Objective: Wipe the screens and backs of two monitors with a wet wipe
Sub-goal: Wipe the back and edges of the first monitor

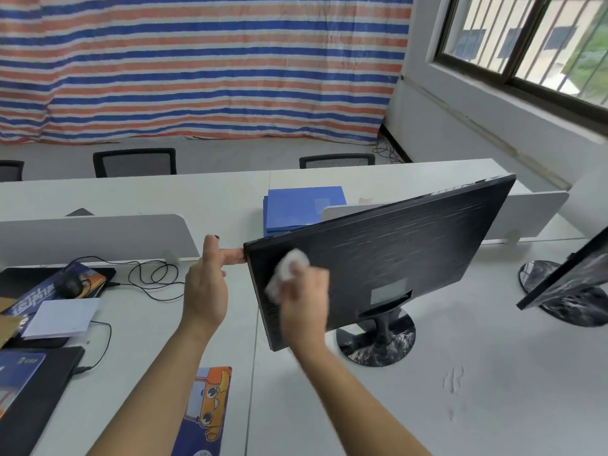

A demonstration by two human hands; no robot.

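Note:
A black monitor (394, 255) stands on a round marbled base, its back turned toward me. My right hand (304, 304) holds a white wet wipe (289, 269) pressed against the left part of that back. My left hand (205, 284) is raised at the monitor's upper left corner, with fingertips touching its edge. A second black monitor (569, 278) stands at the right edge of the view, only partly visible, tilted on its own round base.
The white desk (477, 373) carries a black mouse (67, 286) with its cable, notebooks and a white pad (61, 317) at left, and a cartoon mouse pad (205, 409) near me. Blue folders (301, 209) lie behind the monitor. White dividers, chairs and a striped tarp stand beyond.

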